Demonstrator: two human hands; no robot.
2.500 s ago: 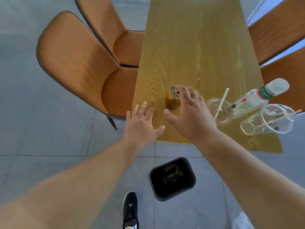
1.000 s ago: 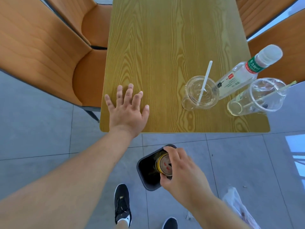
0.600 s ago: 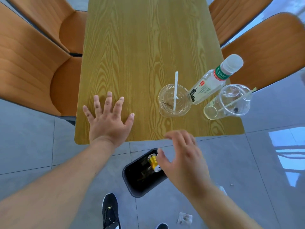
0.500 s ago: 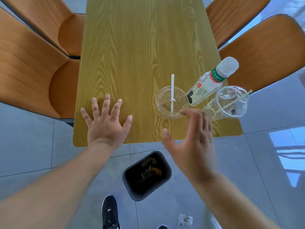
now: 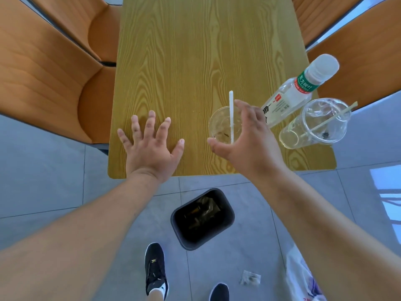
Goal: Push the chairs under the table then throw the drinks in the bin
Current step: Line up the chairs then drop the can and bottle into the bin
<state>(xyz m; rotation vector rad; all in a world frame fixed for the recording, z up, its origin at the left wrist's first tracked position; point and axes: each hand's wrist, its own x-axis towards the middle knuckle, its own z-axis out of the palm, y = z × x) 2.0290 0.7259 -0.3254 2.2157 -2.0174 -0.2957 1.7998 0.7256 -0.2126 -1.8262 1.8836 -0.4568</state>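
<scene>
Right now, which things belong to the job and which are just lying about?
Job: chairs, table, cup with white straw, water bottle, cup with tan straw, bin.
Lying about: plastic bag, paper scrap, both on the floor.

1. Grey tile floor (image 5: pixel 43 181), thin grout lines, down below the left hand (image 5: pixel 149 148).
2. Bluish patch of light (image 5: pixel 386 192) on the tiles, off right of the right hand (image 5: pixel 249 144).
3. Yellow wood-grain table (image 5: pixel 195 61) under the left hand, orange chairs (image 5: pixel 43 72) both sides.

Cup (image 5: pixel 221 127) on table (image 5: pixel 195 61), bottle (image 5: pixel 293 96) right of it; bin (image 5: pixel 202 220) on floor before table.
</scene>
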